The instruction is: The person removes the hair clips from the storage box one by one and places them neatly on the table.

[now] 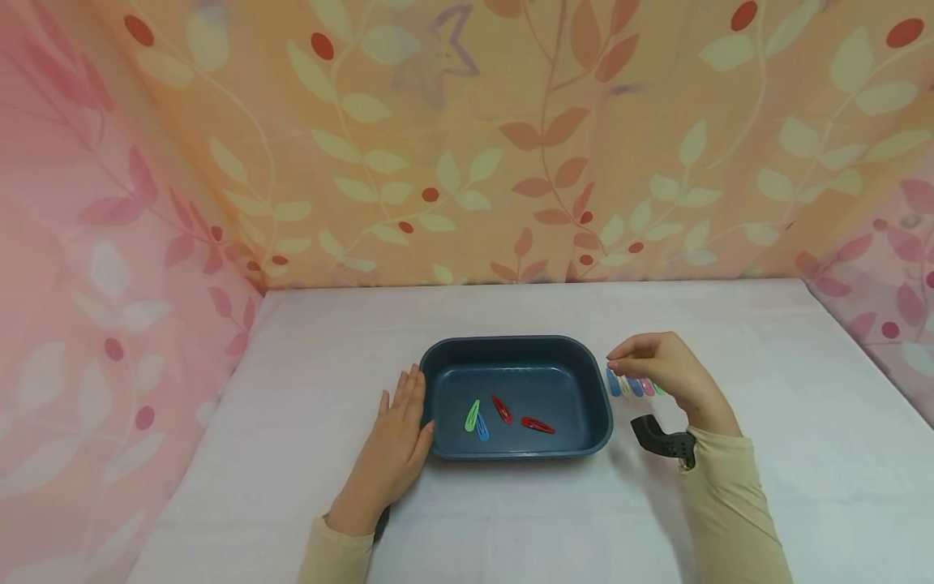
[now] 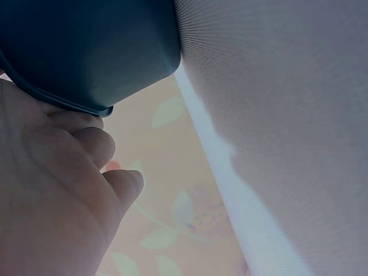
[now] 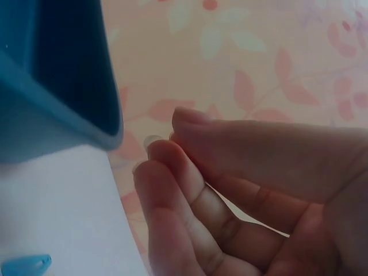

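My left hand (image 1: 394, 442) lies with extended fingers along the left side of a dark blue plastic basin (image 1: 511, 455); its fingers touch the rim. Inside the basin are a green snap hair clip (image 1: 472, 415), a blue hair clip (image 1: 482, 427) and two red ones, one red hair clip (image 1: 502, 409) nearer the middle and another red hair clip (image 1: 538, 425) to its right. Off the basin's right end, my right hand (image 1: 667, 373) hovers over a row of hair clips (image 1: 636, 387), its fingers bent. Nothing shows between thumb and fingers (image 3: 164, 190).
Blue, pale, pink and green clips make up the row, partly covered by the right hand. White cloth (image 1: 292, 365) covers the table. A patterned curtain (image 1: 467, 162) stands behind and at both sides. A black strap (image 1: 664, 442) sits on the right wrist.
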A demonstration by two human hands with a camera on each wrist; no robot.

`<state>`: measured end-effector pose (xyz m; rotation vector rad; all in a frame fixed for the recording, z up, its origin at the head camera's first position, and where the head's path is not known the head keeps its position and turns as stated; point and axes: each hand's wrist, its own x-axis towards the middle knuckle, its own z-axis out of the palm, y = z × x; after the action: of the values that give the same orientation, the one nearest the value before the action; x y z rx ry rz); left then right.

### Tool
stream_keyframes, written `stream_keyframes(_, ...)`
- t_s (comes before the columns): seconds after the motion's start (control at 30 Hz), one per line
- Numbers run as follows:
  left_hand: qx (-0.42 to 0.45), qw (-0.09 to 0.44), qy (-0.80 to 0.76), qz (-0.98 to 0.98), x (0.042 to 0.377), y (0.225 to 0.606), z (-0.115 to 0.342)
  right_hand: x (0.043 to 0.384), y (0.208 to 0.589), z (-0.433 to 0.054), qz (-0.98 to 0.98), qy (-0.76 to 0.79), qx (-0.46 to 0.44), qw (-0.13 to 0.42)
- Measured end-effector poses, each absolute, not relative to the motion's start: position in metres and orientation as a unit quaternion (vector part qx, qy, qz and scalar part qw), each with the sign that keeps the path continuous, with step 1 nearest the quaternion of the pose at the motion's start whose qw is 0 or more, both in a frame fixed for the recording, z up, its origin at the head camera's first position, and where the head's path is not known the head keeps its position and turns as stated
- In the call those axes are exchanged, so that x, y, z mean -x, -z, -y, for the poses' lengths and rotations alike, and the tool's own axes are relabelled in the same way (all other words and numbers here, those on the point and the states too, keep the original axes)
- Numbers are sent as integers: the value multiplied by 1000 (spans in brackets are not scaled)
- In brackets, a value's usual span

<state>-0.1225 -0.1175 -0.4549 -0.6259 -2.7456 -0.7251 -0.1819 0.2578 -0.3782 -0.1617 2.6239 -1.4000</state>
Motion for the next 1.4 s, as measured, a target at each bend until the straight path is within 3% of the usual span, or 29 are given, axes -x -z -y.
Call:
stream_keyframes(0.8, 208, 106, 244, 941, 121, 454, 119, 181, 381, -220, -865, 478, 131, 78)
stream_keyframes(1.4, 217, 111, 245, 938, 123, 454, 118, 188, 387, -184, -861, 454, 199, 114)
